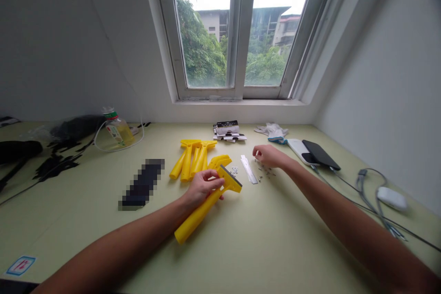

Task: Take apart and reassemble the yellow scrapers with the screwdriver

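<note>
My left hand [204, 188] is closed around the neck of a yellow scraper [200, 220], whose handle slants down to the left; a dark strip runs along its head. My right hand [270, 155] is over scattered small screws [265, 172], fingertips pressed together low at the table; whatever is between them is too small to make out. Between the hands are a few flat metal blades [248, 170] and a cluster of small nuts [234, 171]. Behind my left hand lie several more yellow scrapers [193, 161] and loose yellow head pieces [220, 161].
Small black-and-white boxes [227, 128] and white gloves [272, 131] lie at the back. A power bank [299, 150], a dark phone [320, 155], cables [370, 197] and a white case [392, 197] are at right. At left are a pixelated dark object [143, 184] and a bottle [119, 131].
</note>
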`<state>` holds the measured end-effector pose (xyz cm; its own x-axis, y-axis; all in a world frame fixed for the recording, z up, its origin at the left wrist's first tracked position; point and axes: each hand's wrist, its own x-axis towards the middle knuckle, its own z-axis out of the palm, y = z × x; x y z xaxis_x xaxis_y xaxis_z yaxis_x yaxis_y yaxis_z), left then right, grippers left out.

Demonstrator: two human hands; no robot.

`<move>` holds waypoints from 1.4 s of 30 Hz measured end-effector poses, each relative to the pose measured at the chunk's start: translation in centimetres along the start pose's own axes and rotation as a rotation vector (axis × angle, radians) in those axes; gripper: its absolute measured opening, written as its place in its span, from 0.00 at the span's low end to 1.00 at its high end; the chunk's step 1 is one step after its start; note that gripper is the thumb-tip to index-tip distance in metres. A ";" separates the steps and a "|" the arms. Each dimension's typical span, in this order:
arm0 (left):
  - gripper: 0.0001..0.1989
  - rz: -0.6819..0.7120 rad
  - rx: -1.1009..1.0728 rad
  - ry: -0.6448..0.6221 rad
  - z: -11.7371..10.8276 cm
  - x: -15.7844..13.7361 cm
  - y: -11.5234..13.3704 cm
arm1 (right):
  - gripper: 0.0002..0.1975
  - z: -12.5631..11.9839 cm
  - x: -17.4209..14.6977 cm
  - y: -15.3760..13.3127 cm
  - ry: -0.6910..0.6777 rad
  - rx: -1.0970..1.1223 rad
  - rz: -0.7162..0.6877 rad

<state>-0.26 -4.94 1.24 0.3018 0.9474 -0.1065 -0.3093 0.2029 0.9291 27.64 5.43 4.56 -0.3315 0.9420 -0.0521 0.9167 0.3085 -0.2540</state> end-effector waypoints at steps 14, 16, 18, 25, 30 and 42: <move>0.22 -0.016 -0.009 -0.041 0.2 -0.3 -0.2 | 0.07 0.0 1.2 1.1 -0.098 -0.035 -0.150; 0.22 -0.022 0.002 -0.048 0.1 -0.3 -0.1 | 0.06 -0.1 0.9 1.3 -0.067 -0.021 -0.158; 0.22 -0.020 0.011 -0.046 0.2 -0.1 0.0 | 0.06 -0.5 0.3 1.2 -0.025 0.013 -0.158; 0.20 0.070 0.059 -0.079 1.6 1.4 2.4 | 0.08 -4.6 -3.0 -2.7 0.176 0.221 -0.192; 0.19 0.150 0.057 -0.063 2.5 2.0 3.5 | 0.07 -6.7 -5.5 -8.5 0.231 0.356 -0.454; 0.18 0.214 0.046 -0.027 2.6 0.8 3.9 | 0.06 -4.3 -5.9 -11.3 0.288 0.350 -0.517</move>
<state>1.14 -4.01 5.73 0.2576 0.9607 0.1035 -0.3275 -0.0139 0.9447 20.23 -3.04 11.93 -0.5899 0.6981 0.4058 0.5147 0.7123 -0.4772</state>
